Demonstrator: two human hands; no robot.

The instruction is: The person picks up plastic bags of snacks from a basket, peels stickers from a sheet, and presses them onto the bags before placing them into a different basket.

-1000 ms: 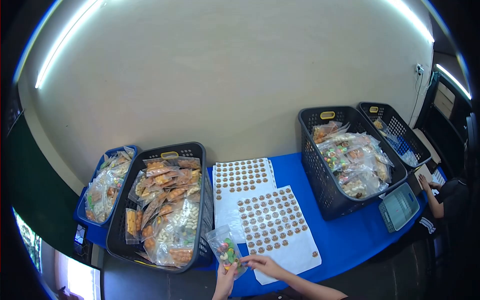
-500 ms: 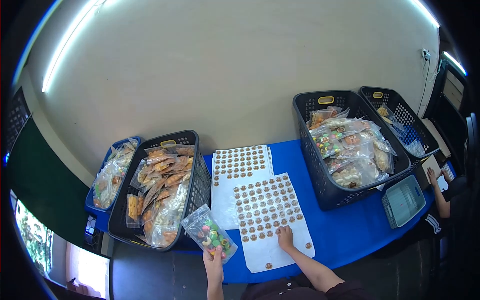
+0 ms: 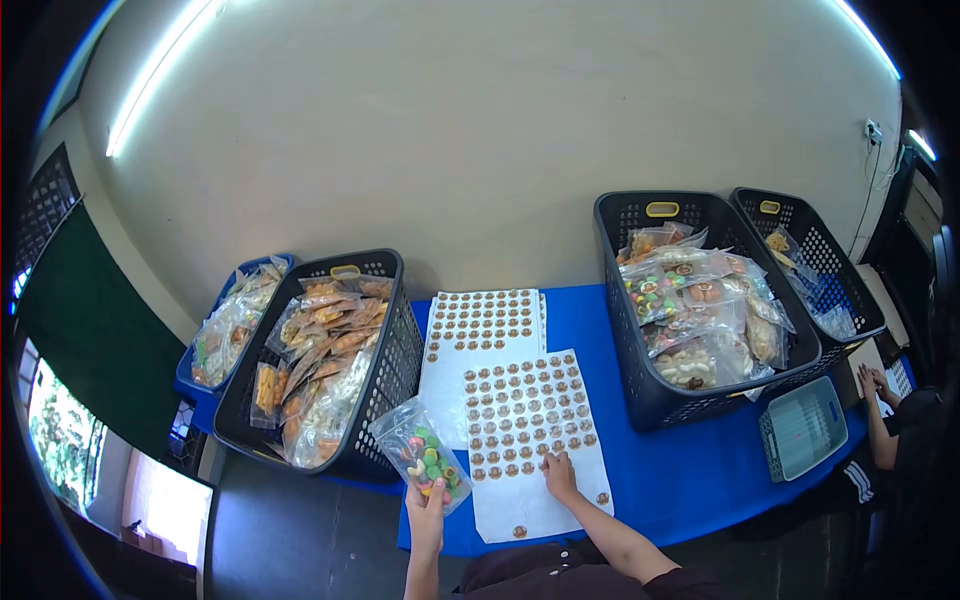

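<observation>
In my left hand (image 3: 427, 512) is a clear zip bag (image 3: 422, 455) of green, pink, yellow and pale snack pieces, gripped at its lower end with the thumb on the front. My right hand (image 3: 561, 475) is closed, fingertips pinched at a round brown sticker on the lower edge of the rows on a white sticker sheet (image 3: 530, 505). Whether that sticker has come off the backing is hidden by the fingers. Two stray stickers stay near the sheet's bottom. A second sticker sheet (image 3: 450, 375) lies behind, partly covered by the first.
Left of the sheets stand a dark basket (image 3: 405, 350) of snack bags and a blue basket (image 3: 185, 370). To the right are a large dark basket (image 3: 690, 405) of bags, another dark basket (image 3: 850, 290) and a grey-green tray (image 3: 765, 440). A co-worker's hands (image 3: 872, 385) show at far right.
The camera view has shifted slightly. My left hand still holds the bag, and my right hand remains at nearly the same spot on the sheet.
</observation>
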